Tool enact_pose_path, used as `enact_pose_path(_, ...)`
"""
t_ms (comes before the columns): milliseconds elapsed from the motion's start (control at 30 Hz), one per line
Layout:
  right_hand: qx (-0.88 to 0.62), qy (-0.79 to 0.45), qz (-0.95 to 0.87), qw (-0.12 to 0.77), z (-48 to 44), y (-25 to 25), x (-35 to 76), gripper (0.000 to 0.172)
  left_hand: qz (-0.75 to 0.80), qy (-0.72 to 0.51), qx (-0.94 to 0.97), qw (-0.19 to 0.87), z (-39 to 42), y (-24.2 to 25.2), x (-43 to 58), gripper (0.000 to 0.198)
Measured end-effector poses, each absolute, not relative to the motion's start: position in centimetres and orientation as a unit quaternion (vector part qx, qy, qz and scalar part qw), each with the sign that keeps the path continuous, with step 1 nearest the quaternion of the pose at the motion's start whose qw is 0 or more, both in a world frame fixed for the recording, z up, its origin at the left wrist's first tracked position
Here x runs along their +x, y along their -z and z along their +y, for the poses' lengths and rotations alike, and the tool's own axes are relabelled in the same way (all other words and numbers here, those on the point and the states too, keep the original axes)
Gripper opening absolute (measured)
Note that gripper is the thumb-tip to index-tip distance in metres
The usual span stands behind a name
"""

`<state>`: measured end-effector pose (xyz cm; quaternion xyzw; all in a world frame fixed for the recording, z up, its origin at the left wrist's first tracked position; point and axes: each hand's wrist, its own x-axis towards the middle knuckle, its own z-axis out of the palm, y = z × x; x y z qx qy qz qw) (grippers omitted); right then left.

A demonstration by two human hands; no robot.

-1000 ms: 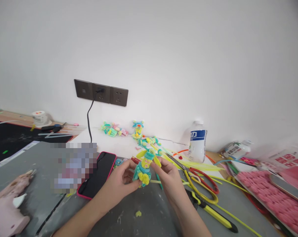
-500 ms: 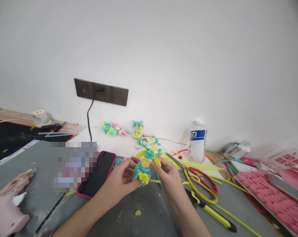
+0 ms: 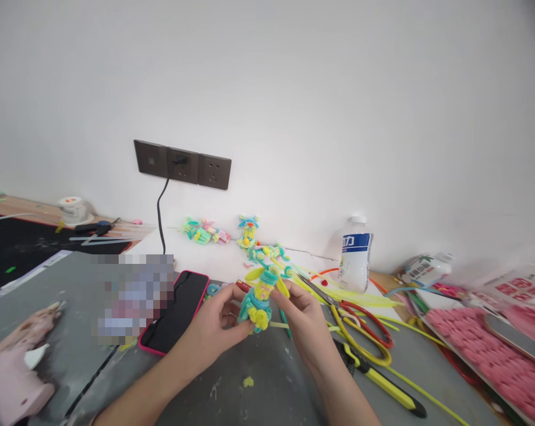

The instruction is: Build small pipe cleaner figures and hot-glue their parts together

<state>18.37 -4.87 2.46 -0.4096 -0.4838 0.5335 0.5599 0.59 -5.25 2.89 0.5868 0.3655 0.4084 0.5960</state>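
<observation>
A small pipe-cleaner doll point(image 3: 262, 299), teal and yellow with a yellow bow at its base and long yellow ears, is held upright between both hands over the grey mat. My left hand point(image 3: 225, 319) is closed around its lower left side, thumb near the yellow bow. With thumb and fingers pinched, my right hand point(image 3: 300, 307) grips the yellow ear on the doll's right side. Behind the doll, more pipe-cleaner figures lie or stand by the wall, one of them an upright blue-and-yellow figure point(image 3: 247, 231). Scissors point(image 3: 360, 331) with red and yellow handles lie right of my right hand.
A phone point(image 3: 176, 310) with a pink edge lies left of my left hand. On the right are a yellow-and-black cutter point(image 3: 389, 387), a white bottle point(image 3: 354, 254), loose yellow pipe cleaners and a pink woven piece point(image 3: 489, 349). A yellow scrap point(image 3: 248, 382) sits in front.
My right fingers have shifted slightly at the doll's yellow ear, which shows a little more. The doll and my left hand stay almost still.
</observation>
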Motion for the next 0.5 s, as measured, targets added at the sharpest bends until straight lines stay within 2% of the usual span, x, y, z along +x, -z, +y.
enact_pose_path(267,-0.395,-0.533,-0.449,0.598,-5.03,-2.73,18.12,0.021,0.38,-0.417,0.581,0.587,-5.23,-2.61,0.54,0.026)
enact_pose_path(500,-0.403,-0.527,-0.485,0.57,-5.01,-2.64,18.16,0.023,0.381,-0.416,0.585,0.583,-5.15,-2.59,0.53,0.027)
